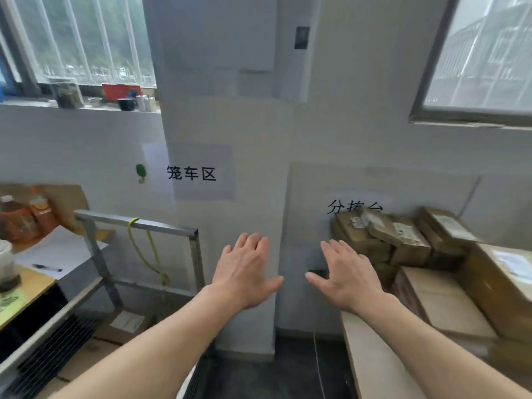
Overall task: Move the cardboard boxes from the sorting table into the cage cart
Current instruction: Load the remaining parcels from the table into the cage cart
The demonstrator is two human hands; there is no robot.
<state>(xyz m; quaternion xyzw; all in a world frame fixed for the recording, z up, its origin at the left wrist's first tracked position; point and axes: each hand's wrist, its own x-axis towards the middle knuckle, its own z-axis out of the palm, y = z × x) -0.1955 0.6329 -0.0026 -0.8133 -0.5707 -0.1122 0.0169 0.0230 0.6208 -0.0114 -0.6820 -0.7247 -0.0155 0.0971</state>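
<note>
Yellow cord (pixel 165 279) over cage cart (pixel 161 226) rail

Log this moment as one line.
left hand open, empty | right hand open, empty | boxes stacked on table | cart at left

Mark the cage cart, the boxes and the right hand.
cage cart (pixel 167 226): head view, on its top rail.
boxes (pixel 400 234): head view, on the top box of the pile.
right hand (pixel 349 276): head view, on the back of the hand.

Jar (pixel 66 95), dark cup (pixel 125 104) on windowsill (pixel 28 102); pen (pixel 47 268) on paper (pixel 62 250); orange bottles (pixel 26 217) behind.
</note>
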